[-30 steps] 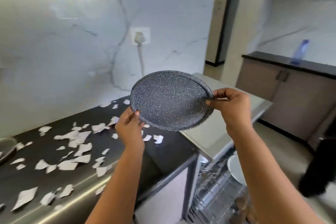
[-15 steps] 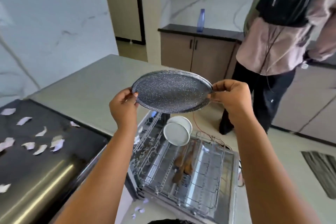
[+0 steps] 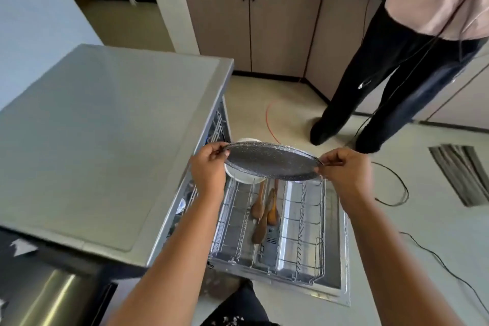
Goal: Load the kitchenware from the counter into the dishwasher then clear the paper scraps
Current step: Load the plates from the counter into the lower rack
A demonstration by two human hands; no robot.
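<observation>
Head cam: both hands are on the dark speckled plate, with the left hand pinching its left rim and the right hand pinching the right rim. It hangs nearly flat just above the far end of the pulled-out dishwasher rack. In that rack a white bowl sits at the far end under the plate, wooden spoons lie along the middle, and another person stands beyond it.

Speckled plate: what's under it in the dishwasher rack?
The speckled plate, held over the rack, partly covers a white bowl and the far ends of the wooden utensils. The rack floor directly beneath it is hidden.
</observation>
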